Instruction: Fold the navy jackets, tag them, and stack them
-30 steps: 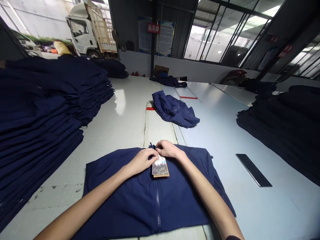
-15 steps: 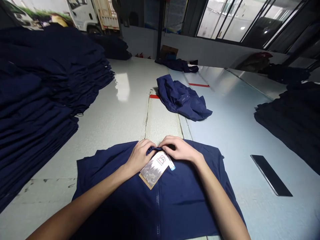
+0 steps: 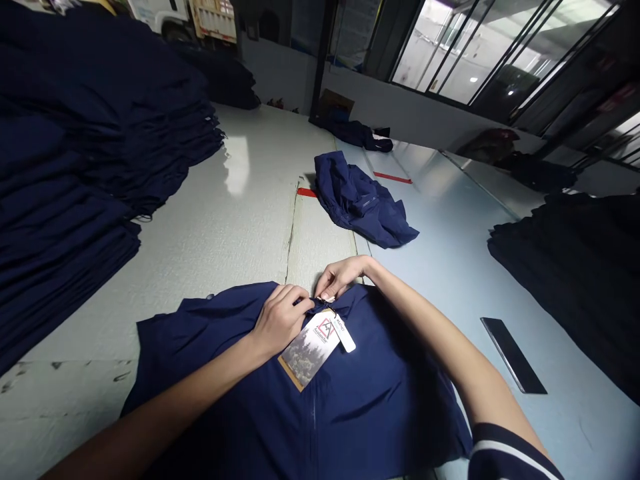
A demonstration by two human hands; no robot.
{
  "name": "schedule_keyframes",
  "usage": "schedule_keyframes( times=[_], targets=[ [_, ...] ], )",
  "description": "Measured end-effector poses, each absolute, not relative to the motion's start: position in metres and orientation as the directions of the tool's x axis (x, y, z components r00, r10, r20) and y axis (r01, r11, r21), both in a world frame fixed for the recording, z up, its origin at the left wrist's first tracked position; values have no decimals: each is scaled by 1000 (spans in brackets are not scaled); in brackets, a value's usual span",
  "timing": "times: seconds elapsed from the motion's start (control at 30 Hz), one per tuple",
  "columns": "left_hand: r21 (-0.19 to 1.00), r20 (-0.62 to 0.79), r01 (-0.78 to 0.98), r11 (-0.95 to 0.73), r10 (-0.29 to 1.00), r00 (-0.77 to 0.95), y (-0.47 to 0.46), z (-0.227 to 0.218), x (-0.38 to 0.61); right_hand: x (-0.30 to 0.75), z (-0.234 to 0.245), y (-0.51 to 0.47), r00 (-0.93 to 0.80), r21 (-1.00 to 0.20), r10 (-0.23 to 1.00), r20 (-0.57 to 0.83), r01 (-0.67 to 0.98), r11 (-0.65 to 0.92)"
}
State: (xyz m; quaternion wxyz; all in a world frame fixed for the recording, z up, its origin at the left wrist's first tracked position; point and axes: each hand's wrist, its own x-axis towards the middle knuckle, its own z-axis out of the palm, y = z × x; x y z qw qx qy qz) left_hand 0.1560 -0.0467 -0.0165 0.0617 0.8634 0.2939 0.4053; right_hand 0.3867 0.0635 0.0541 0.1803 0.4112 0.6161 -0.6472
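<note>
A navy zip-front jacket point(image 3: 350, 400) lies flat on the table in front of me. A printed hang tag point(image 3: 310, 348) with a small white label point(image 3: 344, 331) rests on its chest near the collar. My left hand point(image 3: 280, 317) is curled, its fingers pinching the fabric at the top of the zip. My right hand point(image 3: 343, 275) pinches the same spot at the collar, fingertips meeting those of the left. What exactly sits between the fingertips is too small to make out.
Tall stacks of folded navy garments point(image 3: 75, 167) fill the left. Another dark pile point(image 3: 580, 267) lies at the right. A crumpled navy jacket point(image 3: 360, 200) sits farther back at centre. A flat black bar point(image 3: 513, 355) lies on the grey table point(image 3: 225, 220) to my right.
The hang tag has swung out lower and to the left, with its white label now showing. My right hand has lifted off the chest and now pinches at the collar.
</note>
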Motion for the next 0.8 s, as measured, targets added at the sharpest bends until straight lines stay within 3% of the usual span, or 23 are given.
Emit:
schedule_keyframes(
  times=[0.17, 0.3, 0.5, 0.6, 0.8],
  targets=[
    [424, 648, 449, -786, 610, 456, -48, -17, 157, 377, 56, 72, -572, -585, 125, -811, 788, -191],
    [502, 648, 426, -753, 654, 391, -48, -17, 157, 367, 49, 76, -535, -539, 73, -842, 829, -147],
    [693, 517, 344, -633, 770, 374, -39, -10, 158, 357, 45, 74, -481, -485, 184, -857, 874, 26],
    [747, 416, 341, -570, 802, 428, -34, 1, 155, 360, 50, 70, -513, -513, 240, -824, 856, 66],
    [819, 322, 325, -474, 847, 424, -34, 18, 151, 372, 57, 55, -544, -592, 257, -798, 787, -172]
  ],
)
